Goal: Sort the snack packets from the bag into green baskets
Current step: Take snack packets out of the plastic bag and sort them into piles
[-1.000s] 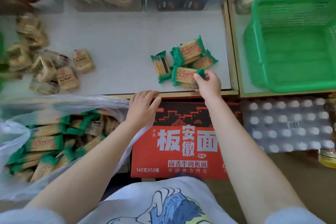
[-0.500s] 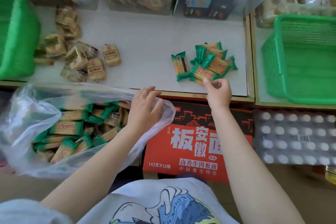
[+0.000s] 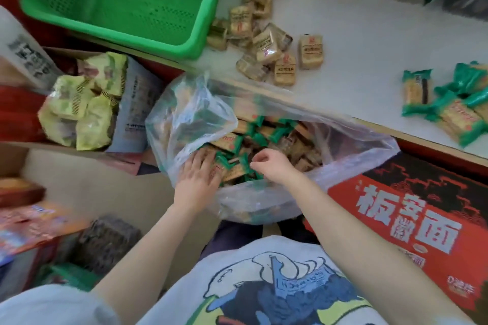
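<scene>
We see a red noodle carton (image 3: 412, 221) at lower right below the white shelf (image 3: 369, 42). At left, yellow-green pouches (image 3: 79, 111) fill an open cardboard box (image 3: 66, 179). Blurred red packaging (image 3: 29, 224) lies beside it.
</scene>
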`<action>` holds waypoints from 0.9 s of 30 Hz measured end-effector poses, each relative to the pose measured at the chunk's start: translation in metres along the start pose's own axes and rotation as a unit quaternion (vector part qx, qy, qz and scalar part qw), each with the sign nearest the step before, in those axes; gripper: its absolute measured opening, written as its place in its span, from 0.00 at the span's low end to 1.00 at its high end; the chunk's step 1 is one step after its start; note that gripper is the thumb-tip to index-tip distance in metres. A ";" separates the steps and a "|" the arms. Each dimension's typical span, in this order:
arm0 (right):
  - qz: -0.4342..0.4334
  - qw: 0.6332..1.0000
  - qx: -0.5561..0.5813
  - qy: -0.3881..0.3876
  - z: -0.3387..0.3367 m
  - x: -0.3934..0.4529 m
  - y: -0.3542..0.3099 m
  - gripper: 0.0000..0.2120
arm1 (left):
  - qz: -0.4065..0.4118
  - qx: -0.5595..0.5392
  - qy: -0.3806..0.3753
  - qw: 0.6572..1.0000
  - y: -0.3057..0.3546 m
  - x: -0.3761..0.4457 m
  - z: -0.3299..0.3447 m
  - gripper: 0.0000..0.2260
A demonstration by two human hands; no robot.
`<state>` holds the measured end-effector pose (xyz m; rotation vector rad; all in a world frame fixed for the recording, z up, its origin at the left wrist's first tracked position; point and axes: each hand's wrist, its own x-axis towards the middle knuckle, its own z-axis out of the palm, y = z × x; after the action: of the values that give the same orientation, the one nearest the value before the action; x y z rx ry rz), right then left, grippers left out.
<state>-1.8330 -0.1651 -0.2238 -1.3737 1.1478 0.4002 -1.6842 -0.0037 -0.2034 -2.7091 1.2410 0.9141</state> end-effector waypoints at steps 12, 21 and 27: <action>0.053 0.997 0.048 0.032 0.042 0.007 -0.029 0.21 | 0.034 -0.057 -0.011 0.998 -0.021 -0.002 -0.004 0.26; -0.027 0.952 0.288 0.098 -0.042 -0.061 -0.010 0.03 | 0.027 -0.290 0.024 0.956 0.044 0.008 -0.025 0.16; -0.145 0.915 0.361 0.105 -0.095 -0.098 0.008 0.13 | -0.172 -0.660 -0.260 0.683 0.161 0.033 -0.059 0.24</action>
<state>-1.9211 -0.2110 -0.1301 -0.9092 1.0837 -0.3752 -1.7507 -0.1516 -0.1377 -2.6007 -0.3240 3.0081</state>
